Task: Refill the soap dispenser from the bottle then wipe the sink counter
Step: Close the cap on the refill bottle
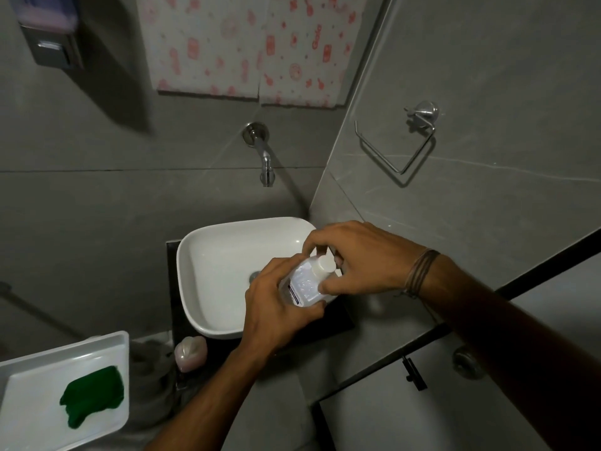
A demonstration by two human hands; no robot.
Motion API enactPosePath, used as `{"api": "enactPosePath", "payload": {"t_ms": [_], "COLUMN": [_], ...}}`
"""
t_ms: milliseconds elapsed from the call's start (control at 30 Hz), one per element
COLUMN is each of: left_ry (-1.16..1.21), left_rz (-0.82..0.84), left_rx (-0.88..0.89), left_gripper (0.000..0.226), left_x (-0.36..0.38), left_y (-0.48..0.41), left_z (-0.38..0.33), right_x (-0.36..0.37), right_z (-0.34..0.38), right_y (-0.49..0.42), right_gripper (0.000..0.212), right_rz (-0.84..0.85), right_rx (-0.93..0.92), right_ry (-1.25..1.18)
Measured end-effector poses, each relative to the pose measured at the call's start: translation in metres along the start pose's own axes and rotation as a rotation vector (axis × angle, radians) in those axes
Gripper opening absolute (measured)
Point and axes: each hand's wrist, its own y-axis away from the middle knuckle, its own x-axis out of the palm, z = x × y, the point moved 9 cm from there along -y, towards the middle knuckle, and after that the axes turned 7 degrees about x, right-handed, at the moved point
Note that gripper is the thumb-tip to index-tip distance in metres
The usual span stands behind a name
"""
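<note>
— What surrounds the hands in the head view?

— A white basin (pixel 208 255) sits on a dark table (pixel 177 323) in the corner of grey tiled walls. A chrome tap (pixel 264 157) juts from the wall above it, a patterned cloth (pixel 253 47) hangs higher up, and a metal ring holder (pixel 398 141) is fixed to the right wall. A pinkish dispenser (pixel 190 353) stands on the table just beside the basin's near left corner.

— Anything blocking?

— Both forearms cross over the basin's right side and hide part of its rim.

— The containers?

— At lower left a white tray (pixel 29 418) holds a green cloth (pixel 92 395). The clear bottle (pixel 304 283) is held tilted above the basin. The left hand (pixel 273 307) is clenched around its body; the right hand (pixel 357 258) has its fingers (pixel 313 240) closed about the white cap (pixel 325 264). The dispenser's contents cannot be told.
</note>
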Motion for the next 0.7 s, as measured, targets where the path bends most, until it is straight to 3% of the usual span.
{"api": "enactPosePath", "payload": {"t_ms": [67, 100, 233, 300, 433, 500, 600, 667, 700], "left_ry": [0.001, 0.003, -0.006, -0.016, -0.018, -0.009, -0.012, -0.002, -0.005], "left_rz": [0.007, 0.007, 0.019, 0.018, 0.027, 0.014, -0.043, -0.089, -0.122], "left_rx": [0.001, 0.006, 0.017, 0.019, 0.023, 0.016, -0.005, -0.004, -0.012], "left_gripper": [0.076, 0.076, 0.076, 0.077, 0.076, 0.075, 0.077, 0.078, 0.079], "left_x": [0.002, 0.002, 0.004, 0.005, 0.009, 0.012, 0.01, -0.001, -0.011], "left_y": [0.0, 0.0, 0.0, 0.0, 0.0, 0.001, 0.006, 0.013, 0.02], "left_z": [0.0, 0.0, 0.001, 0.001, 0.0, -0.002, -0.003, -0.003, -0.002], "right_x": [-0.003, -0.007, 0.001, 0.0, 0.003, 0.0, 0.0, 0.026, 0.047], "right_z": [-0.006, -0.008, -0.009, -0.012, -0.017, -0.019, -0.041, -0.054, -0.056], "right_y": [-0.001, -0.002, 0.002, 0.005, 0.01, 0.013, 0.018, 0.028, 0.034], "right_gripper": [0.037, 0.043, 0.048, 0.042, 0.057, 0.047, 0.039, 0.035, 0.052], "right_rz": [-0.065, -0.103, -0.014, -0.057, -0.019, -0.065, -0.192, -0.082, 0.012], "right_rx": [0.049, 0.078, 0.053, 0.079, 0.098, 0.099, 0.177, 0.178, 0.17], "right_ry": [0.094, 0.133, -0.02, 0.03, 0.003, -0.034, -0.394, -0.718, -0.834]}}
